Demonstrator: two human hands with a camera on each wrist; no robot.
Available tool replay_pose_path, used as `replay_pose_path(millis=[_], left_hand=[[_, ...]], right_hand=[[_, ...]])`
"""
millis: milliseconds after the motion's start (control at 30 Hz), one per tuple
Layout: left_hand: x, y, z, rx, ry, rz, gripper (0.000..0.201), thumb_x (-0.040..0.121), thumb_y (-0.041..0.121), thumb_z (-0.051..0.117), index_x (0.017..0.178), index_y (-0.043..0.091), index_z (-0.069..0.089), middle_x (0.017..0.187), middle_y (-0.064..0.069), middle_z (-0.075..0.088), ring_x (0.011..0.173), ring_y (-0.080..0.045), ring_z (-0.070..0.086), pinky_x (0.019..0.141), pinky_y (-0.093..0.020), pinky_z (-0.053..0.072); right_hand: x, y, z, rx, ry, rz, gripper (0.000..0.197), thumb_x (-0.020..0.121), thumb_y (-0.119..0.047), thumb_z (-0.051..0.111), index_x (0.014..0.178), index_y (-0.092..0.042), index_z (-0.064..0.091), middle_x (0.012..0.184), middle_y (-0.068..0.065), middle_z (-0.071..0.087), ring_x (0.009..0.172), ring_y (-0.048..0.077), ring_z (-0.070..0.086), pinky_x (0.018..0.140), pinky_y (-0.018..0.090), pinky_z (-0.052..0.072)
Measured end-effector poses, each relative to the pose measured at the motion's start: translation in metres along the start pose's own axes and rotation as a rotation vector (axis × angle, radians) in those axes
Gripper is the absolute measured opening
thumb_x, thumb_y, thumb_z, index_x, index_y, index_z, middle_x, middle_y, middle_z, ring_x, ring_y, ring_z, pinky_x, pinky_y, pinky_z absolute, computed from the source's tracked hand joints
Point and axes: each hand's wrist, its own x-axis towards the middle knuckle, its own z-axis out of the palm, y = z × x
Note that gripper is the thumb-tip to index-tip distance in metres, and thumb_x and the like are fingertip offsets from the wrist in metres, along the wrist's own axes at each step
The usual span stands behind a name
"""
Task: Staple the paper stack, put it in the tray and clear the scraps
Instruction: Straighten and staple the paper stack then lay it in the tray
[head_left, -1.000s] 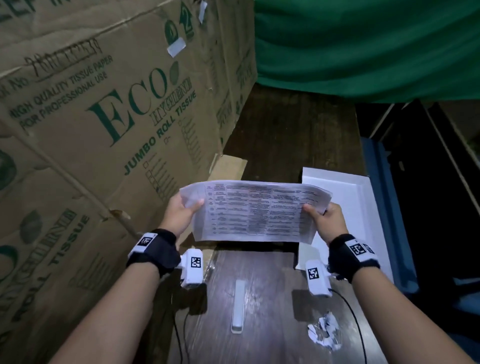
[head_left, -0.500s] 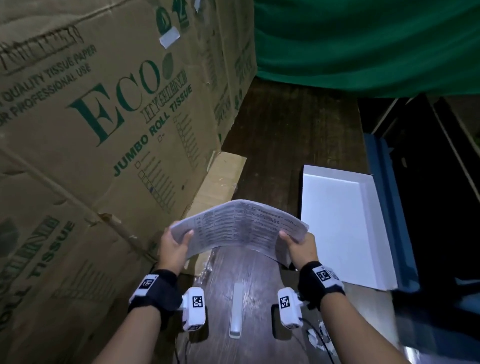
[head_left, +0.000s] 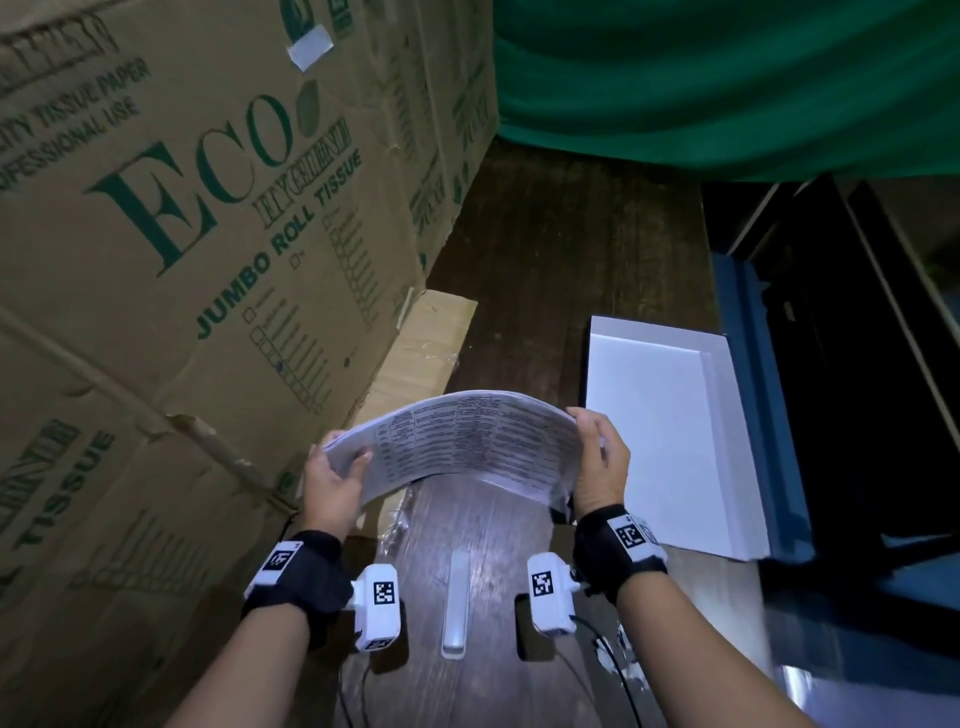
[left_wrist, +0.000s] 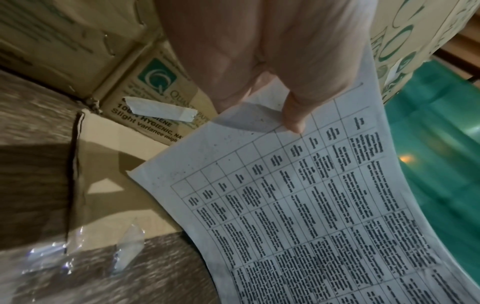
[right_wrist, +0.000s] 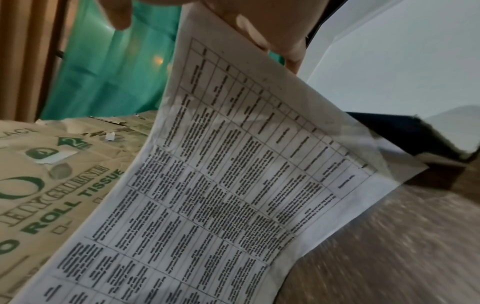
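Two hands hold the paper stack (head_left: 462, 447) by its short ends above the wooden table (head_left: 571, 249), bowed upward like an arch. The left hand (head_left: 332, 480) pinches one end with the thumb on the printed face; the right hand (head_left: 597, 462) clasps the other. To square it well, I would let the arch flatten, tap the long edge on the table, and keep the corners flush before reaching for the white stapler (head_left: 455, 603) lying just below. The sheets are thin, limp and table-printed. The shallow white tray (head_left: 727, 364) sits to the right; torn scraps (head_left: 621, 660) lie near the right wrist.
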Motion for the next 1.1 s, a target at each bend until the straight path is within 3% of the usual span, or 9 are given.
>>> replay_pose_path(millis=[67,133,300,400,567,767,900,967,1100], left_hand=[[-0.003,0.002,-0.001,0.011,-0.007,0.015,0.019,0.086,0.006,0.064,0.102,0.014,0.06,0.107,-0.023,0.065,0.099,-0.034,0.062,0.083,-0.041,0.049],[-0.007,0.006,-0.002,0.023,-0.008,0.027,0.018,0.086,0.004,0.063,0.091,0.022,0.06,0.1,-0.02,0.065,0.091,-0.029,0.061,0.079,-0.039,0.048],[-0.013,0.014,0.0,0.005,-0.025,0.041,0.034,0.087,-0.005,0.057,0.08,0.029,0.054,0.082,0.0,0.06,0.08,-0.017,0.054,0.067,-0.027,0.043],[-0.012,0.015,-0.001,0.002,-0.022,0.023,0.031,0.089,0.0,0.057,0.081,0.029,0.055,0.082,0.001,0.061,0.08,-0.017,0.056,0.07,-0.03,0.046],[-0.011,0.023,0.002,0.011,-0.036,0.046,0.021,0.086,0.001,0.055,0.084,0.021,0.053,0.081,-0.005,0.058,0.08,-0.023,0.055,0.068,-0.038,0.044],[-0.023,0.03,0.009,-0.103,0.007,0.027,0.019,0.092,0.001,0.053,0.107,0.012,0.051,0.097,-0.011,0.061,0.086,-0.019,0.059,0.065,-0.018,0.051],[-0.035,0.017,0.011,-0.027,-0.004,-0.034,0.019,0.091,0.002,0.055,0.106,0.014,0.05,0.099,-0.013,0.06,0.092,-0.026,0.057,0.07,-0.029,0.046],[-0.035,0.017,0.011,-0.026,0.017,-0.043,0.019,0.091,0.004,0.055,0.107,0.013,0.05,0.101,-0.012,0.06,0.094,-0.026,0.058,0.073,-0.029,0.047],[-0.035,0.023,0.009,-0.1,0.02,-0.069,0.022,0.093,0.006,0.054,0.114,0.009,0.051,0.102,-0.006,0.061,0.086,-0.01,0.06,0.074,-0.021,0.051]], right_hand=[[0.004,0.004,0.001,-0.038,0.004,0.008,0.025,0.088,-0.028,0.049,0.083,-0.015,0.07,0.088,0.004,0.069,0.087,0.019,0.062,0.077,0.038,0.052],[0.005,0.007,0.001,-0.048,0.005,0.017,0.025,0.089,-0.021,0.047,0.078,-0.018,0.069,0.086,0.006,0.069,0.085,0.021,0.061,0.075,0.038,0.05],[0.004,0.002,-0.008,0.001,-0.015,0.006,0.023,0.091,-0.012,0.046,0.083,-0.006,0.067,0.085,0.009,0.065,0.079,0.019,0.057,0.062,0.018,0.048],[0.009,-0.003,-0.012,-0.059,-0.088,-0.018,0.02,0.094,-0.017,0.052,0.098,-0.002,0.066,0.094,0.005,0.064,0.08,0.008,0.057,0.06,0.002,0.044],[0.017,-0.013,-0.008,-0.384,-0.196,-0.105,0.016,0.084,-0.016,0.067,0.1,-0.015,0.067,0.097,0.001,0.068,0.091,0.016,0.061,0.083,0.033,0.053],[0.004,-0.018,-0.006,-0.411,-0.116,-0.28,0.015,0.087,-0.005,0.06,0.093,-0.016,0.069,0.09,-0.001,0.066,0.084,0.011,0.059,0.078,0.016,0.045],[-0.003,-0.003,-0.005,-0.458,-0.116,-0.182,0.015,0.087,-0.004,0.059,0.092,-0.013,0.07,0.088,0.001,0.067,0.085,0.016,0.06,0.083,0.029,0.05],[-0.003,-0.006,-0.005,-0.438,-0.104,-0.184,0.014,0.088,-0.004,0.058,0.093,-0.01,0.07,0.087,0.002,0.067,0.085,0.017,0.06,0.08,0.027,0.047],[-0.003,-0.01,-0.006,-0.45,-0.105,-0.202,0.014,0.089,-0.004,0.057,0.093,-0.01,0.069,0.086,0.001,0.065,0.083,0.016,0.059,0.078,0.024,0.043]])
